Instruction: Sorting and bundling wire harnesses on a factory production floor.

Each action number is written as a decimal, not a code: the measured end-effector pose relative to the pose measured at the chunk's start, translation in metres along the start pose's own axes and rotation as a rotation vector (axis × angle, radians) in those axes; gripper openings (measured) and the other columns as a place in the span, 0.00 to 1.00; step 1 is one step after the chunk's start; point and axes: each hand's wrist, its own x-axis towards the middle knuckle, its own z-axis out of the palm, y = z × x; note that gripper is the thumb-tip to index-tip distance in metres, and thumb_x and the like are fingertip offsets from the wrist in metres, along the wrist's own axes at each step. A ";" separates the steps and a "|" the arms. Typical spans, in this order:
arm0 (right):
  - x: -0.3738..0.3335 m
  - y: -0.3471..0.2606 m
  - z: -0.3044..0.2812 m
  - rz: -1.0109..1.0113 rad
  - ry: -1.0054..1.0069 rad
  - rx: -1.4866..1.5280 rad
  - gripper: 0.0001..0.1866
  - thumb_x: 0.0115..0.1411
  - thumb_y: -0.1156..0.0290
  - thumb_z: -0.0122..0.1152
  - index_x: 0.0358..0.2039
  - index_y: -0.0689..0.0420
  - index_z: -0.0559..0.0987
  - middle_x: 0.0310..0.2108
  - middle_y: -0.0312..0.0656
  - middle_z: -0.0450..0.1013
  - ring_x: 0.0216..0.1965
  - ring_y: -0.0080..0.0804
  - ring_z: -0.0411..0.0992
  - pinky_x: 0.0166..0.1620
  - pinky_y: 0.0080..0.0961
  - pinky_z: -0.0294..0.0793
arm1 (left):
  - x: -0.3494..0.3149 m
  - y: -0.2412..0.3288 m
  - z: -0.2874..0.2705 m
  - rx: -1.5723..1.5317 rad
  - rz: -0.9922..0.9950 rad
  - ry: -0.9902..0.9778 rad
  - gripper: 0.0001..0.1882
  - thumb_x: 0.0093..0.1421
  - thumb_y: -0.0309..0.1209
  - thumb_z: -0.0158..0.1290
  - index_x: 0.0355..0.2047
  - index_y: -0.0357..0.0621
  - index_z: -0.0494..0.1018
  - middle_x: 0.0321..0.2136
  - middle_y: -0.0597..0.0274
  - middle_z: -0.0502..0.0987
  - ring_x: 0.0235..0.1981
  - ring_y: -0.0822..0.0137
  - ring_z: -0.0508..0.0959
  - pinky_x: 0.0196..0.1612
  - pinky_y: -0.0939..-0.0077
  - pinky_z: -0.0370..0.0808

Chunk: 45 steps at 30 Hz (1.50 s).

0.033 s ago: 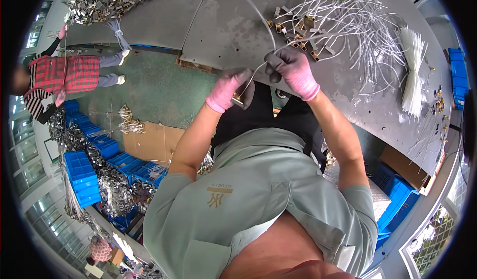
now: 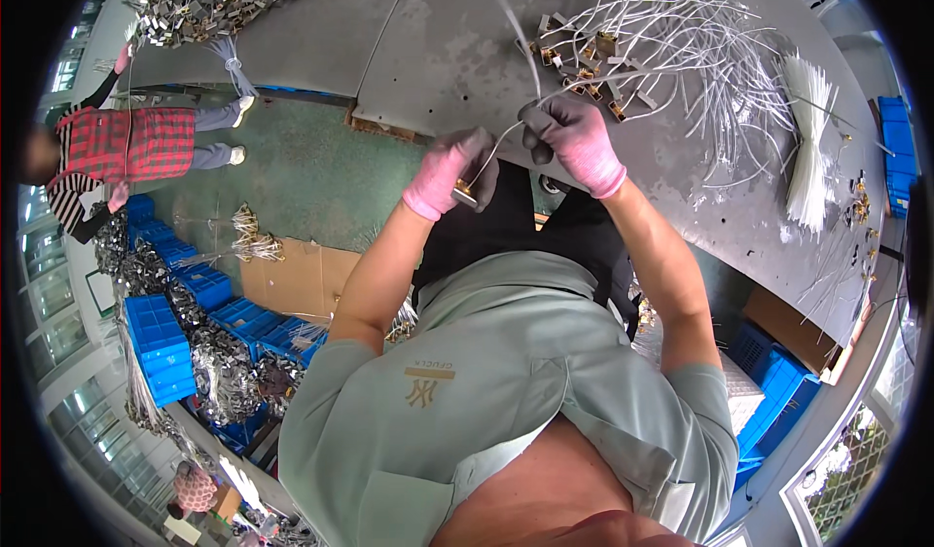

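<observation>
A big grey metal surface (image 2: 457, 51) fills the top of the frame, curving with the lens, over a green workshop floor with blue crates (image 2: 161, 347) stacked at lower left. A tangle of white wires with small brass-coloured end pieces (image 2: 671, 41) lies spread at upper centre-right, within arm's reach, and a tidy bundle of white ties (image 2: 808, 138) sits at the right, apart from the tangle, likely so one can be drawn at a time.

The left hand (image 2: 452, 169), in a pink-cuffed grey glove, has its fingers closed around a small metal connector (image 2: 465, 195) at the near end of a single white wire (image 2: 506, 128). The right hand (image 2: 569, 133) grips the same wire higher up, stretching it between them just in front of the surface's edge, probably to keep it taut.

Against the earlier picture nothing visibly differs: hands, wire and piles sit the same. A person in a red checked top (image 2: 122, 148) stands at upper left.
</observation>
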 end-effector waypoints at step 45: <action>-0.029 0.021 -0.132 -0.285 0.698 0.543 0.19 0.68 0.57 0.45 0.47 0.60 0.70 0.29 0.37 0.70 0.23 0.20 0.63 0.29 0.17 0.65 | 0.243 0.113 -0.001 1.528 0.237 0.599 0.38 0.57 0.47 0.52 0.62 0.44 0.51 0.62 0.47 0.53 0.54 0.52 0.69 0.54 0.63 0.71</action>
